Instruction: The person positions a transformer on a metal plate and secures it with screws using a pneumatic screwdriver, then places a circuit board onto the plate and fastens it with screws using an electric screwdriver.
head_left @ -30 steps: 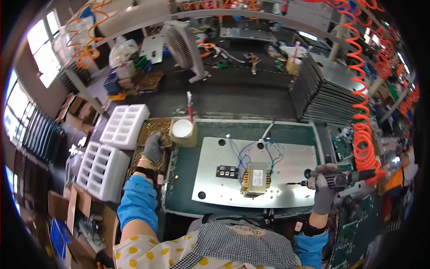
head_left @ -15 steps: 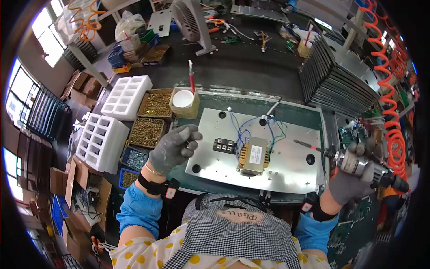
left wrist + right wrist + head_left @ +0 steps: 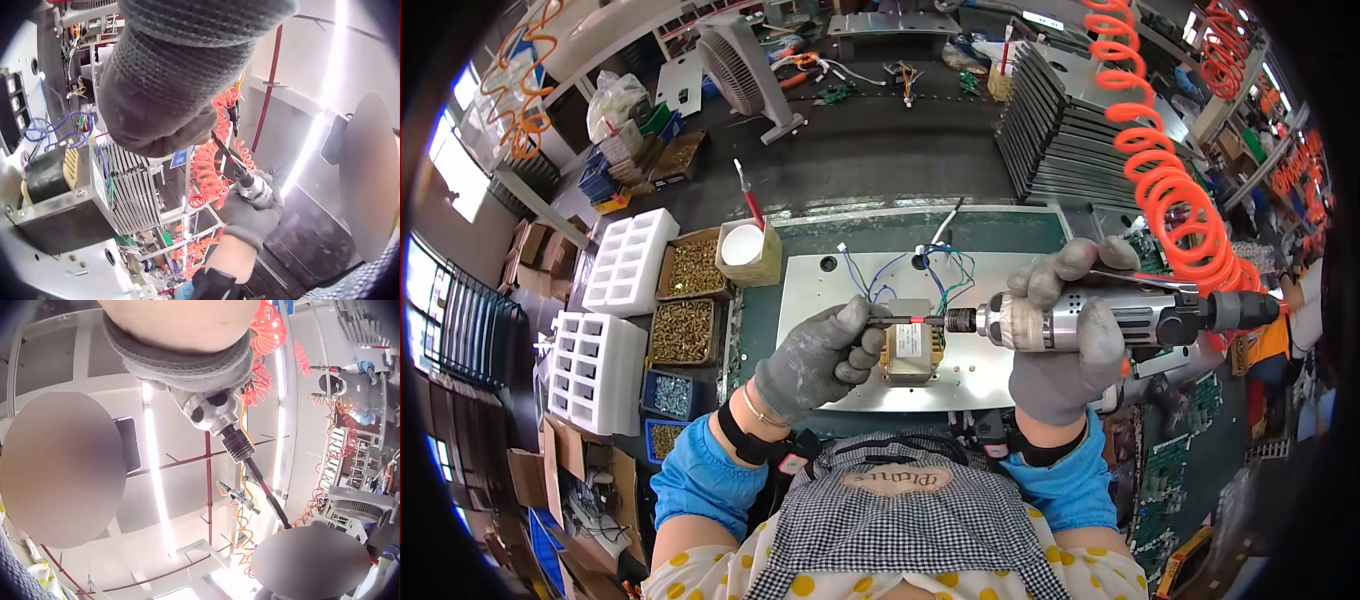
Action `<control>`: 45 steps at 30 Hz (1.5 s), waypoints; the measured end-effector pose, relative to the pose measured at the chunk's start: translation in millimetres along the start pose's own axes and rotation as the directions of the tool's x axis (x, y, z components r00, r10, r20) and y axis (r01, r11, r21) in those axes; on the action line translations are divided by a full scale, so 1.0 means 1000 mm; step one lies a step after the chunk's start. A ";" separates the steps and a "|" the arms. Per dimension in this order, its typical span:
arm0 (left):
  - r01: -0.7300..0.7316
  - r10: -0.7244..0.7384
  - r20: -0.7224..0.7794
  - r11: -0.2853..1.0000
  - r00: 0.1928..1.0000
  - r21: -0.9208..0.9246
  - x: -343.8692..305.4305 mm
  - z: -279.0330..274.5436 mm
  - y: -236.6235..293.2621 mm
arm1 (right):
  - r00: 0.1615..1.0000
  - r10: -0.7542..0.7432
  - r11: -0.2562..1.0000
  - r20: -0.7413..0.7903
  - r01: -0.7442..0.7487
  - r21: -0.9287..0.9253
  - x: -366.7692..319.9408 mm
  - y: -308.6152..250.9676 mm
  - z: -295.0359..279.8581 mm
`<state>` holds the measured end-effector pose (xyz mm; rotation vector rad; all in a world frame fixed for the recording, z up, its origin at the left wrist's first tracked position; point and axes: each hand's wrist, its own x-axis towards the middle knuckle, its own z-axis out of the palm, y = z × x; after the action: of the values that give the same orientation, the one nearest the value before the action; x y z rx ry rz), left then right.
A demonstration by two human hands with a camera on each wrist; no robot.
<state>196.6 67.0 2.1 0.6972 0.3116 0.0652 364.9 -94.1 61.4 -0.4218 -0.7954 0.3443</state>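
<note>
In the head view the gloved right hand (image 3: 1065,345) grips a silver power screwdriver (image 3: 1135,318), its bit pointing left. The gloved left hand (image 3: 815,362) has thumb and fingers pinched at the tip of the dark bit (image 3: 895,320); whether a screw sits there is hidden. Below the tool lies a metal plate (image 3: 805,290) bearing a transformer (image 3: 910,362) and blue and green wires (image 3: 960,270). The left wrist view shows the transformer (image 3: 53,206) close by and the right hand (image 3: 250,215) around the tool. From the right wrist the bit (image 3: 269,497) is seen extending from the chuck.
Left of the plate stand boxes of brass-coloured screws (image 3: 683,332), blue bins (image 3: 668,395), white foam trays (image 3: 595,372) and a container (image 3: 750,255) with a white top. Stacked metal panels (image 3: 1065,130) rise behind. An orange coiled hose (image 3: 1180,210) hangs at the right.
The left hand left the screw boxes and moved right to the bit. The right hand brought the power screwdriver leftward over the plate and turned it level. The head view has shifted too.
</note>
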 end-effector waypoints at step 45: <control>-0.042 0.111 -0.209 0.951 0.972 0.307 0.025 0.009 0.000 | 0.969 0.040 0.997 -0.243 -0.054 -0.048 0.012 0.003 -0.026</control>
<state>223.2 66.0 2.0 1.0087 0.5185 0.1746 391.2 -92.1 51.0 -0.5239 -0.5575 0.3089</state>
